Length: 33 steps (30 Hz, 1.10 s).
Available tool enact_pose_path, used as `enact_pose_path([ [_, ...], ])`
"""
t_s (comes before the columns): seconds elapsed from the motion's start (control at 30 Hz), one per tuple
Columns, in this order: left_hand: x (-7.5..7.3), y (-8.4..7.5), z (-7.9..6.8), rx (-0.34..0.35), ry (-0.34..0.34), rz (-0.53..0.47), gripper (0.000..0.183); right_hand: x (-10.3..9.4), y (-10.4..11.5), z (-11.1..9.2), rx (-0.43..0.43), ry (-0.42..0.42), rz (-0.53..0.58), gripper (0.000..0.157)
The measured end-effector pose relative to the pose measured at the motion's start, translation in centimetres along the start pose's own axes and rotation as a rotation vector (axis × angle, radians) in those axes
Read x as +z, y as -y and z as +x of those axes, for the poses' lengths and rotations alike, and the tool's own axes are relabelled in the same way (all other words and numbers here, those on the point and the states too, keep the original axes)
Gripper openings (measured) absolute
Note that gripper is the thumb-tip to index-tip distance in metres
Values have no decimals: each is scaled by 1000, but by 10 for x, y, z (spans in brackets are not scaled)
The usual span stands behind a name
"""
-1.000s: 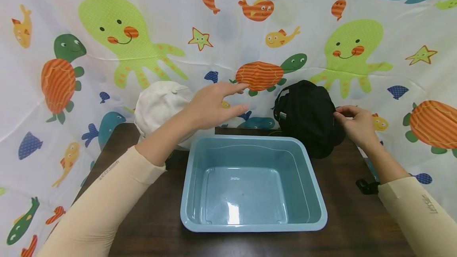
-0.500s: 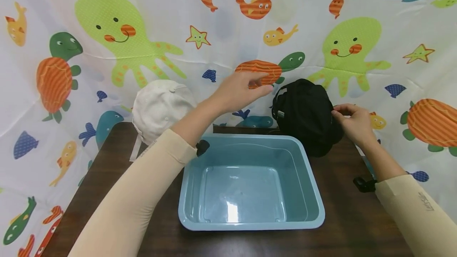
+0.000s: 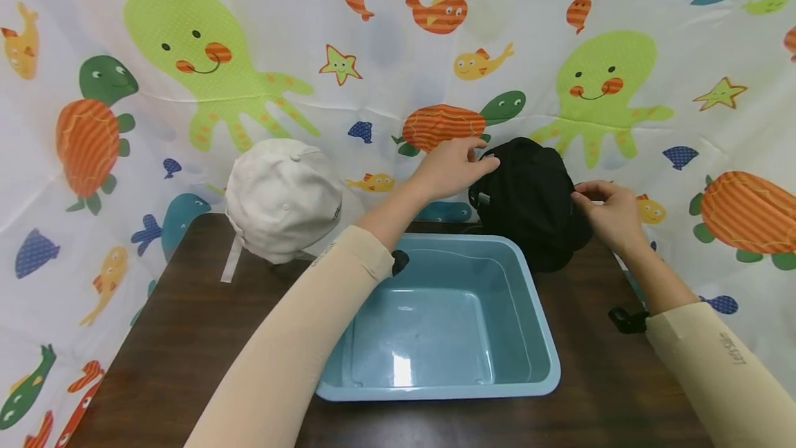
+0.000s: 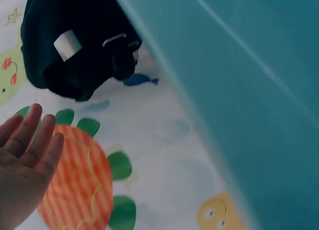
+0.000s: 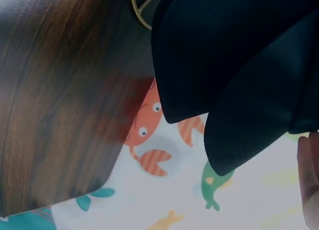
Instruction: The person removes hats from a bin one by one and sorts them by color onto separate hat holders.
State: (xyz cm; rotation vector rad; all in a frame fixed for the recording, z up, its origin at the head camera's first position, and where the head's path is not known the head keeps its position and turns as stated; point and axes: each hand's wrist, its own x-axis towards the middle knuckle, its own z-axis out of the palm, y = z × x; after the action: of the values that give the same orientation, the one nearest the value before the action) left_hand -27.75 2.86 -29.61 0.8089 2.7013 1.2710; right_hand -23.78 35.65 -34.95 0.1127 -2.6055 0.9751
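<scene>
A black cap (image 3: 528, 202) stands at the back right of the table. My right hand (image 3: 612, 216) pinches its right edge between thumb and fingers; the right wrist view shows only part of this hand (image 5: 310, 180) beside two overlapping dark brim-like flaps (image 5: 249, 100). My left hand (image 3: 454, 168) reaches to the cap's left side, its thumb tip close to the fabric. In the left wrist view, the left hand's fingers (image 4: 31, 137) are extended and apart from the cap (image 4: 79, 45), whose strap, buckle and small white tag face it.
A blue plastic basin (image 3: 435, 389) sits at the middle of the dark wooden table (image 3: 186, 337), under my left forearm. A white cap (image 3: 282, 199) stands at the back left, its strap hanging down. A brass-coloured wire piece (image 5: 141, 10) shows beneath the black cap. Behind hangs a sea-animal curtain (image 3: 385, 40).
My left hand has moved right, from in front of the white cap to the black cap's left side, uncovering the white cap. The right hand keeps its place at the black cap's edge.
</scene>
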Motion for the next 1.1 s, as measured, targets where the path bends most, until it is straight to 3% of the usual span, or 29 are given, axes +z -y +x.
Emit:
enact_pose_path([
  [0.37,30,7,12,-74,8,-82,47,3,-2,-2,4,-11,-9,29],
  [0.73,46,6,17,-109,-22,-305,32,4,-3,-2,4,-13,-9,27],
  [0.97,49,4,17,-153,-66,-528,25,5,-2,-3,7,-23,0,26],
  [1.1,49,4,18,-168,-82,-554,22,4,-2,-3,11,-29,3,26],
])
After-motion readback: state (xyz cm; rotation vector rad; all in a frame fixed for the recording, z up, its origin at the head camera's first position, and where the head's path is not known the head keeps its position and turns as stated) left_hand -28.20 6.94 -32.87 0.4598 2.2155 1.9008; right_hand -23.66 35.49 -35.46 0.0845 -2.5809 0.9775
